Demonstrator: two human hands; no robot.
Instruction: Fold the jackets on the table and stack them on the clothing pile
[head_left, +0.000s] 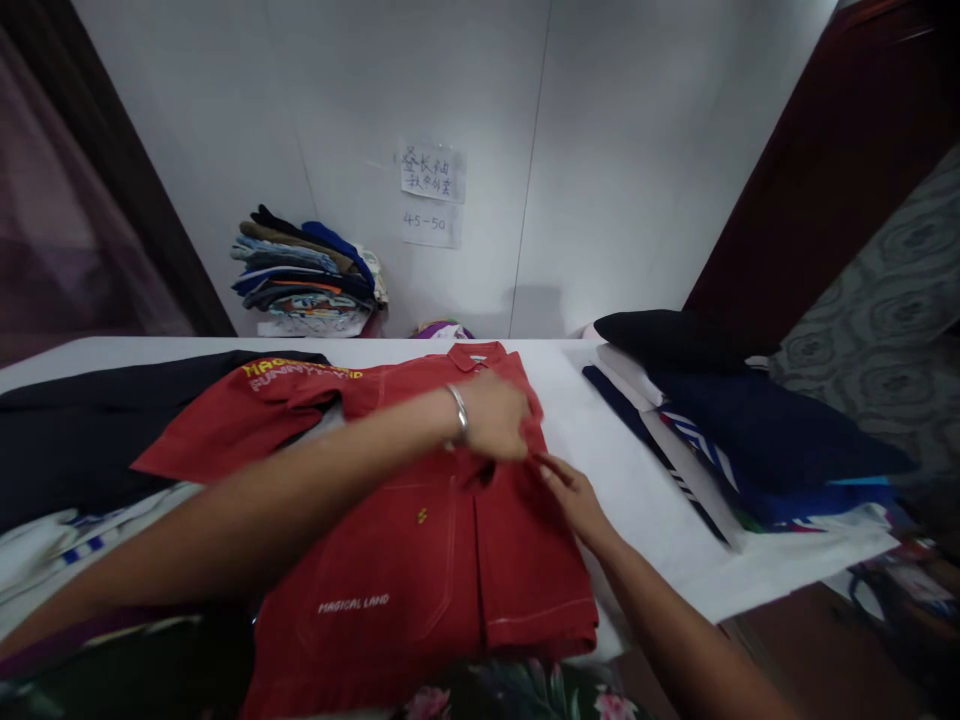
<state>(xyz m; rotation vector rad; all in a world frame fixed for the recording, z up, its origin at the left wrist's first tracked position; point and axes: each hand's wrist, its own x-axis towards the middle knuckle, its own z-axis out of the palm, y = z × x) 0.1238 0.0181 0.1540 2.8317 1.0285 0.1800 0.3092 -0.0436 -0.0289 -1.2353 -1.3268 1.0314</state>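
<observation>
A red collared shirt lies on the white table before me, with "MAGICAL LAND" lettering low on its front. One of its sleeves spreads to the left, while the right side is folded inward in a long strip. My left hand, with a silver bangle at the wrist, reaches across the shirt below the collar; it is slightly blurred, its fingers curled on the red cloth. At the shirt's right edge, my right hand pinches the fabric between thumb and fingers, close to the left hand.
A stack of folded clothes stands at the back left against the wall. Dark garments lie on the left, and a pile of dark and white clothes is on the right. Paper notes hang on the wall.
</observation>
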